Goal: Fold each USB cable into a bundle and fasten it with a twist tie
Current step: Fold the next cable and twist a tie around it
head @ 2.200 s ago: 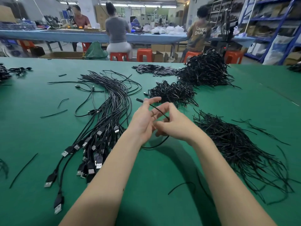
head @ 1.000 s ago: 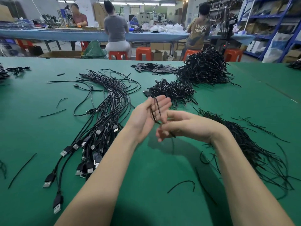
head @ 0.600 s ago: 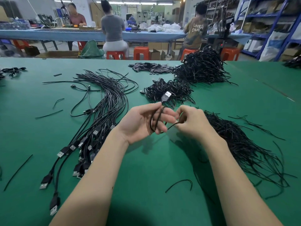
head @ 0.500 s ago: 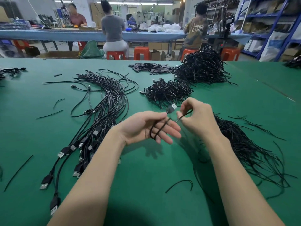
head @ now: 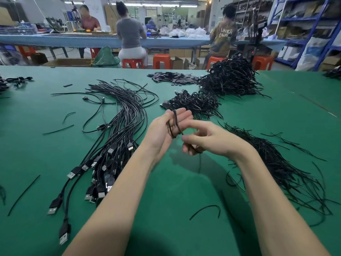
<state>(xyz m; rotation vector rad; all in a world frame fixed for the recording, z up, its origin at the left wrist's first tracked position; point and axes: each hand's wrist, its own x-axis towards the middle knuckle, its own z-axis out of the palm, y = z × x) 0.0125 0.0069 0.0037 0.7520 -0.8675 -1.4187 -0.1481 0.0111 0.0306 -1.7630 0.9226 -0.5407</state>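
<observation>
My left hand (head: 164, 130) is held upright over the green table (head: 184, 191), with a black USB cable (head: 174, 126) looped in a small coil around its fingers. My right hand (head: 208, 139) sits just to the right of it and pinches the cable's free tail low between its fingertips. A heap of black twist ties (head: 276, 163) lies right of my right wrist. Loose uncoiled USB cables (head: 118, 137) fan out on the left, plugs toward me.
Two piles of tied cable bundles lie beyond my hands, a small pile (head: 195, 104) and a large pile (head: 230, 78), with flat black pieces (head: 171, 77) beside them. Stray ties (head: 206, 209) dot the table. Three people sit at a far blue bench.
My left hand has turned upright with the coil around its fingers. My right hand has dropped from above the coil to below and right of it, drawing the tail down.
</observation>
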